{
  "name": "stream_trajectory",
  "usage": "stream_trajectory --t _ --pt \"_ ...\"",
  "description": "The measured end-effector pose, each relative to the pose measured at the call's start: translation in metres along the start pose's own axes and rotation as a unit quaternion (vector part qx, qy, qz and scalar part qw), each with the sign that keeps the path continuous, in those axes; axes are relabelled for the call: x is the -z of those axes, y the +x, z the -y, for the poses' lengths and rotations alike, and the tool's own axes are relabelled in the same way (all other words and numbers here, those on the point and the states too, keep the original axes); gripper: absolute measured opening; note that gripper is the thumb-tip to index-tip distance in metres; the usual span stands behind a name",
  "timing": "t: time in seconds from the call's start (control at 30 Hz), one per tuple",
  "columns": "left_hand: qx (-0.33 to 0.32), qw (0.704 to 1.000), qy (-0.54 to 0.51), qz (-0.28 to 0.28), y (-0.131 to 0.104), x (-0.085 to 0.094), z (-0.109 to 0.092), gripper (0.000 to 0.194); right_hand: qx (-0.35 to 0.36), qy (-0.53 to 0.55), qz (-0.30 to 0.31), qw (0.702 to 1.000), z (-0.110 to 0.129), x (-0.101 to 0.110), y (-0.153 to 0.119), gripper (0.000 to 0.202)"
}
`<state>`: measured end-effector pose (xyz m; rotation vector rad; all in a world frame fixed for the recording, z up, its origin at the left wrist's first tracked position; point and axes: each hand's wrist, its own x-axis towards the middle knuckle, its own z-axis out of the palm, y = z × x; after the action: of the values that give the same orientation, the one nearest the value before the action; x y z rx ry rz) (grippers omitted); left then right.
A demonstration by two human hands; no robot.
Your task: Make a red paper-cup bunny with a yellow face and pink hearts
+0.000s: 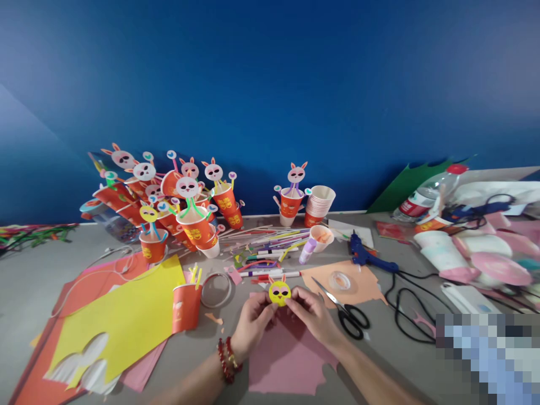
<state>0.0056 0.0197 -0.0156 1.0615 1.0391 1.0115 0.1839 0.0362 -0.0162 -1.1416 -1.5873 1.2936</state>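
A round yellow paper face (280, 293) with dark eyes, a small beak-like mouth and two pink-orange ears is held upright between both hands. My left hand (255, 318) pinches its lower left edge, and a red bead bracelet circles that wrist. On the lower right edge, the thumb and fingers of my right hand (312, 315) are closed. Beneath both hands lies a pink paper sheet (287, 365). Black-handled scissors (346, 313) rest just right of my right hand. An orange cup (186, 306) with short yellow straws stands left of my left hand.
Yellow paper (122, 320) covers the left side. Decorated cups (196, 225) crowd the back left; stacked cups (319, 203) stand at the back centre. Right of centre are a tape roll (340, 280) and a blue glue gun (371, 257) with black cable. A bottle (426, 197) leans farther right.
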Motion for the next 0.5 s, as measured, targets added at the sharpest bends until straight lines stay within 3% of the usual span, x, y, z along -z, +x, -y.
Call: stream_trajectory --t 0.5 --pt "-0.014 1.0 0.021 0.013 -0.0008 0.0034 0.0025 0.043 0.031 -0.03 0.013 0.999 0.0038 -0.0038 -0.0028 0.031"
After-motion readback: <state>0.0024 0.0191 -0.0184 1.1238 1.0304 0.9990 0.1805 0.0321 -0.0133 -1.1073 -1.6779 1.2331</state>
